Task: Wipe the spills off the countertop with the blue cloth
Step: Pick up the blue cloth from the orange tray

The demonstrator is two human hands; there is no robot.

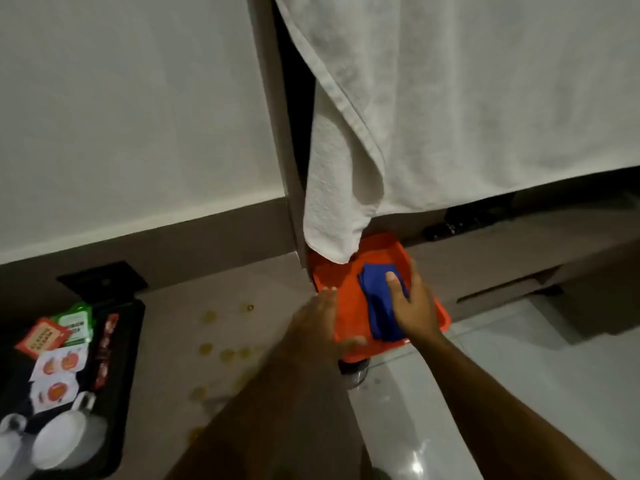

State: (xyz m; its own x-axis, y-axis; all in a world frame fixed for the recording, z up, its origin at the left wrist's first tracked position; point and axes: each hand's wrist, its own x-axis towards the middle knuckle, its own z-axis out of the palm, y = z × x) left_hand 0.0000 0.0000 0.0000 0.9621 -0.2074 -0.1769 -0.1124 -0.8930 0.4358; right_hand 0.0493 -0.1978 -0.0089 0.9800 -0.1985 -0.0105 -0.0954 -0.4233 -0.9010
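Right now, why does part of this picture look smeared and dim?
Head view: the room is dim and the colours grainy; the left hand is smeared by motion blur, while the right hand on the blue cloth is sharper; glare shines off the glossy surface at the bottom; the wide lens bends straight edges.

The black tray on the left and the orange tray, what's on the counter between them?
In the head view, yellowish spill drops dot the countertop between the black tray and orange tray; nothing else.
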